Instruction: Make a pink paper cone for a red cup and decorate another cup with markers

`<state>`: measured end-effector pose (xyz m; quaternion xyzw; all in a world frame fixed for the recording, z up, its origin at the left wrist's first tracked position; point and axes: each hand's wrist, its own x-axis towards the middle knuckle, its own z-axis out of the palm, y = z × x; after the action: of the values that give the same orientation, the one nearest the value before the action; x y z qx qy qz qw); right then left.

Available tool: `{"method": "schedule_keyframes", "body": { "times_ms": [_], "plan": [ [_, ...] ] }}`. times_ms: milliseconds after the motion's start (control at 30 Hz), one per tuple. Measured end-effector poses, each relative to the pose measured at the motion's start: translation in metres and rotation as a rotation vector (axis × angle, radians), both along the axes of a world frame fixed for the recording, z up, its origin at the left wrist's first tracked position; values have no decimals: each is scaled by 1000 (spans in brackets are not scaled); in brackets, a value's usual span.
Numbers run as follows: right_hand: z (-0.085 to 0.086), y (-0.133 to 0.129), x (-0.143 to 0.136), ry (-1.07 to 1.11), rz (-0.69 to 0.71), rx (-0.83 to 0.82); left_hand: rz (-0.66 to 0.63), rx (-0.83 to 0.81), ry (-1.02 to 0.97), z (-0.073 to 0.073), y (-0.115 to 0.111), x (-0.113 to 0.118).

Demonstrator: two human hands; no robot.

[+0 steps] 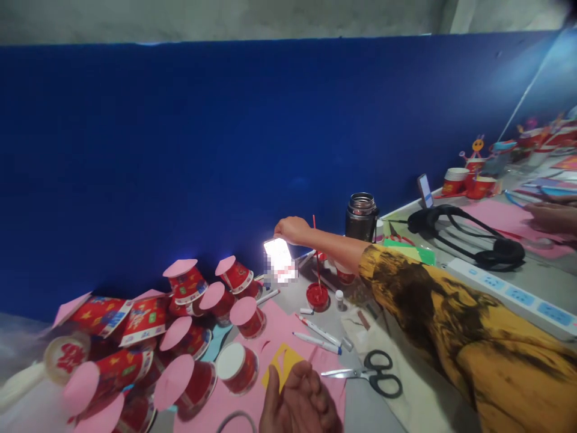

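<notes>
A patterned yellow sleeve (pixel 415 300) is stretched in at two o'clock from the left hand (pixel 304 400), which is turned palm up, thumb apart from curled fingers, nothing seen held. At twelve o'clock, a lit phone (pixel 278 255) is pinched at its top edge by the right hand (pixel 293 230), well apart from the left; if loosely gripped, it could be dropped. The brush (pixel 319 270) in the red paint pot (pixel 318 298) could be caught by the forearm (pixel 338 245), and the pink paper (pixel 282 319) stained.

The phone (pixel 278 255) is between paper cups (pixel 243 367) and flask (pixel 359 225), behind the scissors (pixel 360 373).
</notes>
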<state>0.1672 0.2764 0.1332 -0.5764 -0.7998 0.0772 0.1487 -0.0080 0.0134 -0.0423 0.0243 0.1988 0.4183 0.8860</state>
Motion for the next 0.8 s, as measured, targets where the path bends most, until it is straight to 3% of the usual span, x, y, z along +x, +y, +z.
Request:
{"method": "schedule_keyframes", "body": {
  "times_ms": [100, 167, 200, 267, 333, 400, 467, 533, 667, 767, 800],
  "plan": [
    [25, -42, -2, 18, -8, 110, 12, -6, 29, 3, -1, 1],
    [23, -89, 1, 48, 33, 186, 25, 5, 42, 6, -2, 2],
    [13, -117, 3, 66, 96, 210, 28, 8, 47, 9, -3, 2],
    [-24, -174, 6, 169, 332, 224, 10, 13, 64, 13, -4, 4],
    [-75, -223, 6, 251, 516, 93, -13, 26, 77, 16, -7, 7],
    [-122, -256, 1, 273, 590, -16, -28, 45, 78, 17, -9, 10],
    [-153, -273, -5, 266, 624, -53, -20, 64, 85, 18, -11, 13],
    [-167, -277, -9, 278, 631, -81, -10, 77, 124, 17, -12, 15],
    [-167, -273, -5, 301, 644, -94, 71, 124, 246, 10, -9, 13],
    [-165, -268, 1, 297, 660, -89, 177, 250, 375, 2, -9, 5],
    [-165, -266, 2, 295, 663, -89, 158, 311, 432, -1, -10, 2]
  ]
}}
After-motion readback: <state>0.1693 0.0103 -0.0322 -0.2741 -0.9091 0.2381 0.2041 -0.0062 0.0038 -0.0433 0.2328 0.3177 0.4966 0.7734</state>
